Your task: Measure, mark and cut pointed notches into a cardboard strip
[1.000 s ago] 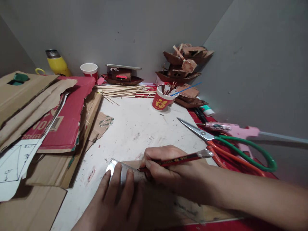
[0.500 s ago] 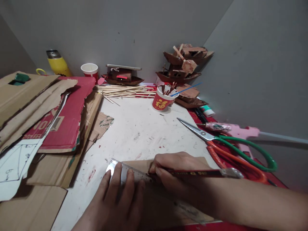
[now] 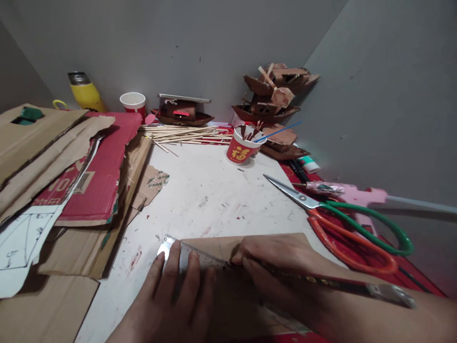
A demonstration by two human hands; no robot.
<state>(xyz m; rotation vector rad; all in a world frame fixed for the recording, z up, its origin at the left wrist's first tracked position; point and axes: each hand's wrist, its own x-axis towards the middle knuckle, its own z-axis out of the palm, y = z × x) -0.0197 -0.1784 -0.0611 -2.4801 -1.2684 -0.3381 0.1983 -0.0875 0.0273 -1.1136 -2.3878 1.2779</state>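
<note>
Spread fingers of my left hand (image 3: 178,286) press flat on a metal ruler (image 3: 187,252), which lies slanted on a piece of brown cardboard (image 3: 285,239). My right hand (image 3: 273,262) pinches a dark pencil (image 3: 321,281) with gold lettering. The pencil's tip is at the ruler's edge, partly hidden by the fingers, and its back end points right. Much of the cardboard is under my hands and in shadow.
Cardboard pieces (image 3: 89,186) and a paper sketch (image 3: 21,247) are piled at left. Green-and-orange scissors (image 3: 303,197) and a pink glue gun (image 3: 357,195) lie right. Behind are thin sticks (image 3: 189,136), a paint-stained cup (image 3: 239,150), brown model boats (image 3: 264,112) and a yellow bottle (image 3: 85,95).
My right hand has slid right and slightly down along the ruler with the pencil, whose back end now leans lower. My left hand stays on the ruler.
</note>
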